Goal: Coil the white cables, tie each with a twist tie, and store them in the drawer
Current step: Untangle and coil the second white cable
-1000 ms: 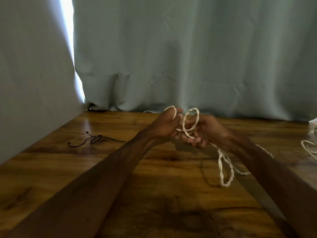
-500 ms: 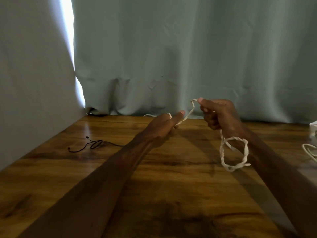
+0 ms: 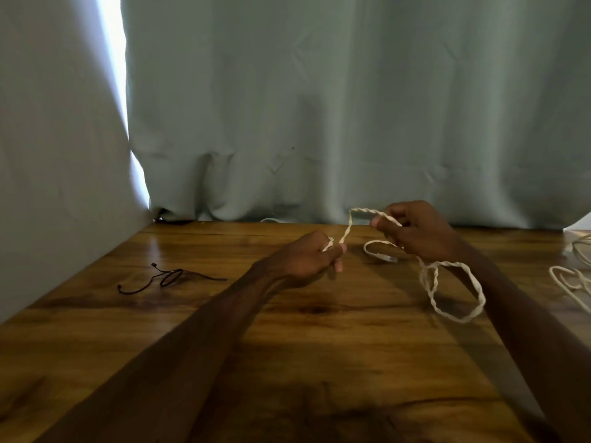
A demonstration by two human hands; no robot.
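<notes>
— Pinching hard, those left fingers (image 3: 338,251) are clamping together on one end of the white cable (image 3: 347,230), with the left hand (image 3: 305,259) being held over the surface (image 3: 287,346). Are you seeing the other side?

— I am. The right fingers (image 3: 383,223) are curling round the same cable a little farther along, and the right hand (image 3: 422,233) is sitting higher and nearer the curtain (image 3: 319,107). Between the two hands the twisted strand is rising from the left, bending at a peak and running across to the right.

— And below that right hand?

— The rest of it is trailing out of the grip and hanging in a big twisted loop (image 3: 430,294) beside the right forearm. Whether the bottom of it is touching the wood, I cannot tell.

— I'm spotting a smooth white strand with a small plug (image 3: 390,259) lying on the surface just under the right hand.

— Yes, and I cannot tell whether it is part of the held cable. Out to the left, well apart from both hands, a thin black cord (image 3: 166,278) is lying in a loose tangle. At the far right edge, more white cables (image 3: 558,281) are resting on the wood, partly cut off by the frame.
</notes>
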